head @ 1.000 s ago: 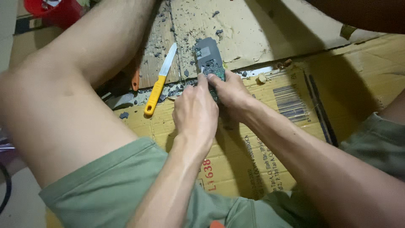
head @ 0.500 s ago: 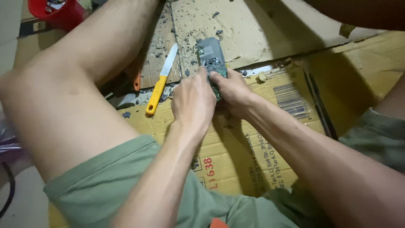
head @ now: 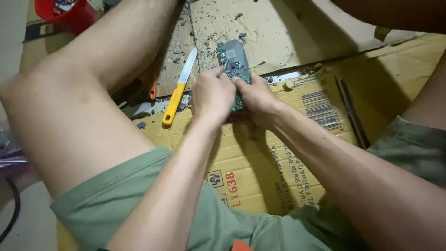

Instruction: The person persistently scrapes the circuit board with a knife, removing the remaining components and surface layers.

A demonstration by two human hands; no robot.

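Cardboard (head: 278,181) lies flattened on the floor and carries everything, a brown sheet spread between the person's bent legs, probably to catch the grey crumbs and dust scattered over its far part. A second, paler sheet (head: 288,32) overlaps it toward the far edge, and the seam between the two runs just past the hands.

The left hand (head: 211,95) and the right hand (head: 255,100) meet near the middle of the cardboard, both closed around the near end of a grey circuit board (head: 234,65). The left hand pinches its left edge with thumb and fingertips; the right hand wraps the right edge and underside, so the board is braced from both sides and held just above the sheet. Its long axis runs from the person outward, the near end buried in the hands, the far end pointing at the far edge and tilted slightly left. The component side faces up toward the camera.

A knife (head: 179,90) with a yellow handle lies just left of the left hand, apart from it, blade pointing away toward the far edge, roughly parallel to the board and within easy reach.

A red container (head: 69,16) stands at the far left corner, well apart.
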